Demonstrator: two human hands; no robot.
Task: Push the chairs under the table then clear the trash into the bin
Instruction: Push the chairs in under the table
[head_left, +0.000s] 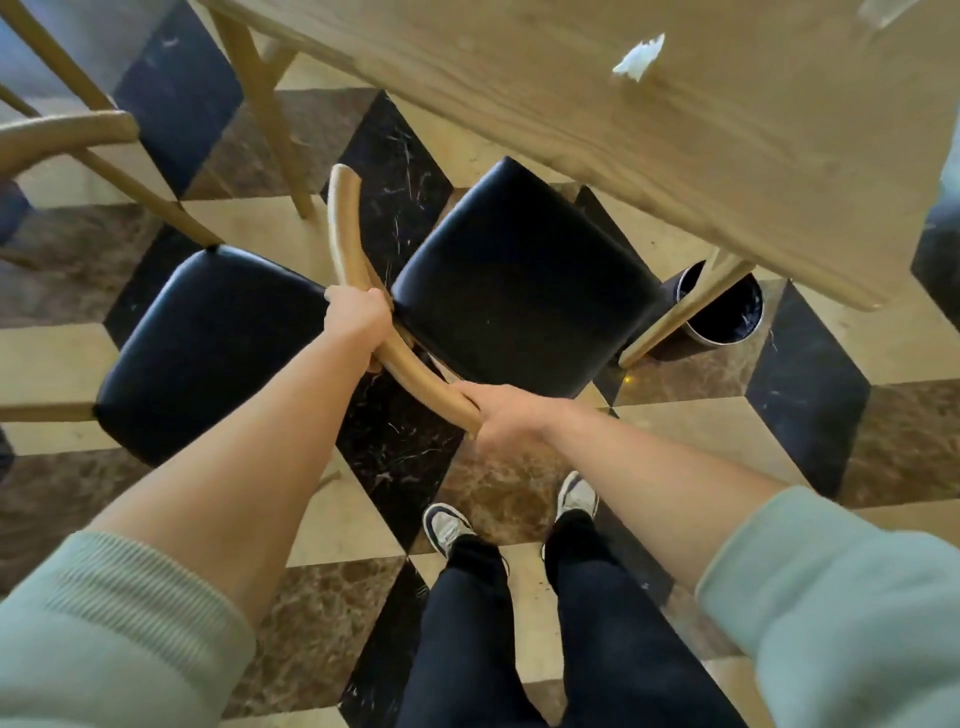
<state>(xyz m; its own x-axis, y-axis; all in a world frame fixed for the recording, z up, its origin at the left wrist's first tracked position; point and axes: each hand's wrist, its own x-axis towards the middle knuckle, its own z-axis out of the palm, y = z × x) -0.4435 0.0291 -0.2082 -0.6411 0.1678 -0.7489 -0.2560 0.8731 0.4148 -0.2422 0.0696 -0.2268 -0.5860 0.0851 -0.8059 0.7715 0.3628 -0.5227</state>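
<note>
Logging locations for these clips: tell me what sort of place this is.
Probably a dining area, perhaps a café or restaurant. A long wooden table has matching black-cushioned wooden chairs beside it, on a polished patterned marble floor, with a small bin by the table leg.

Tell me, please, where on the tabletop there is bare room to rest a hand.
The wooden table shows bare wood along its near edge above the held chair's black seat, left of the crumpled white paper. It is busier toward the top right corner, where another scrap lies. Both the left hand and right hand grip the chair's backrest.
</note>
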